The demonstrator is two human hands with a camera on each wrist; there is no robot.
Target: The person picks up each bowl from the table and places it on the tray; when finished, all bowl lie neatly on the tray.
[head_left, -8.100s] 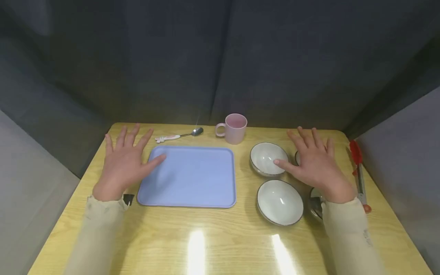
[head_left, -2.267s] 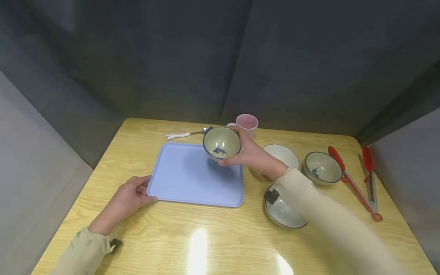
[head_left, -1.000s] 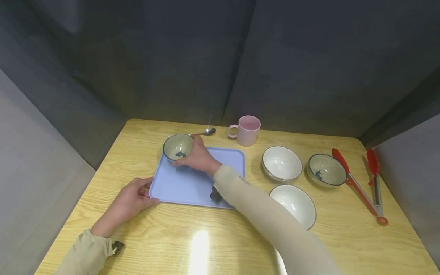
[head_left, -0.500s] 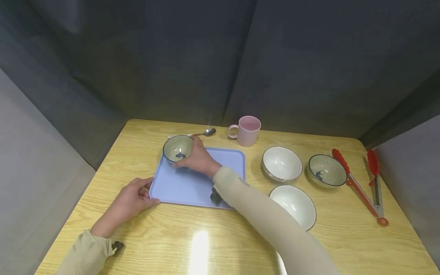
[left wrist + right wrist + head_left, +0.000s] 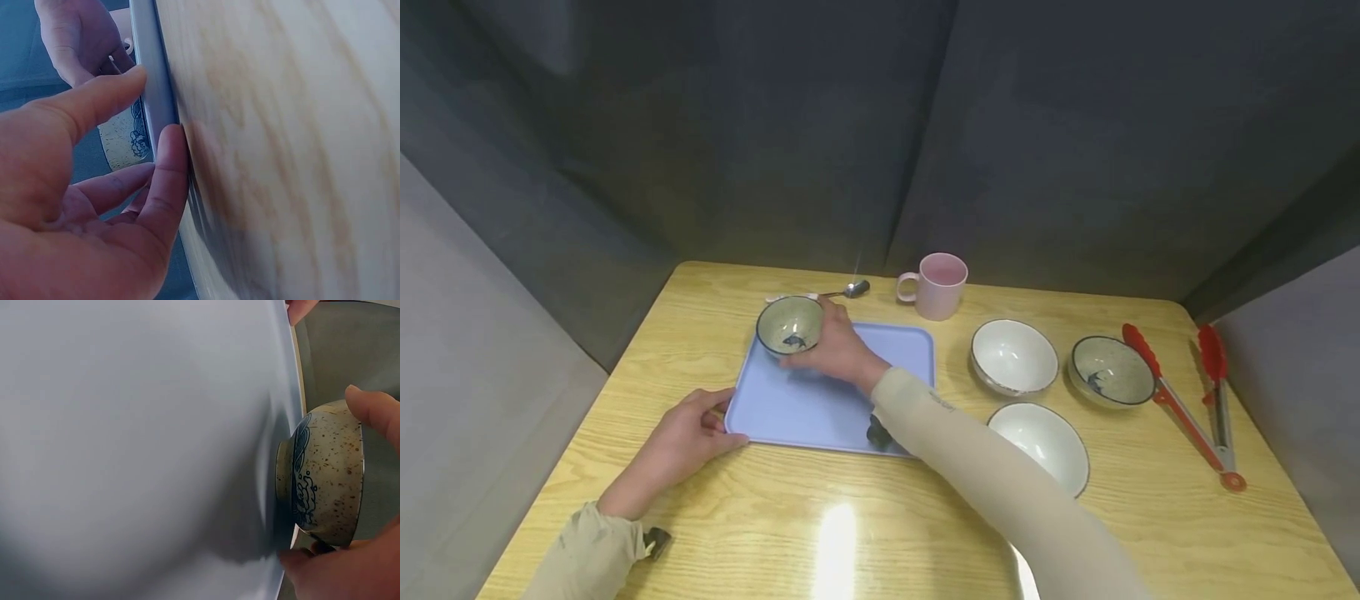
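My right hand (image 5: 837, 348) grips a small speckled bowl (image 5: 789, 326) by its right side, at the tray's far left corner. In the right wrist view the bowl (image 5: 330, 475) sits upright, its foot close over the tray surface, with blue line patterns on its outside; thumb and fingers lie on either side of it. The blue rectangular tray (image 5: 808, 404) lies flat on the table. My left hand (image 5: 688, 433) holds the tray at its near left corner, and the left wrist view has the thumb and a finger at the tray's edge (image 5: 153, 69).
Behind the tray lie a spoon (image 5: 855, 289), its handle partly hidden by the bowl, and a pink mug (image 5: 942, 287). To the right stand two white bowls (image 5: 1013, 357), another speckled bowl (image 5: 1112, 372) and red-tipped tongs (image 5: 1187, 417). A dark curtain (image 5: 880, 133) closes off the back.
Since the first frame, my right hand has brought the speckled bowl leftward from the right side to the tray's far left corner. My left hand has taken hold of the tray. The last second shows little movement.
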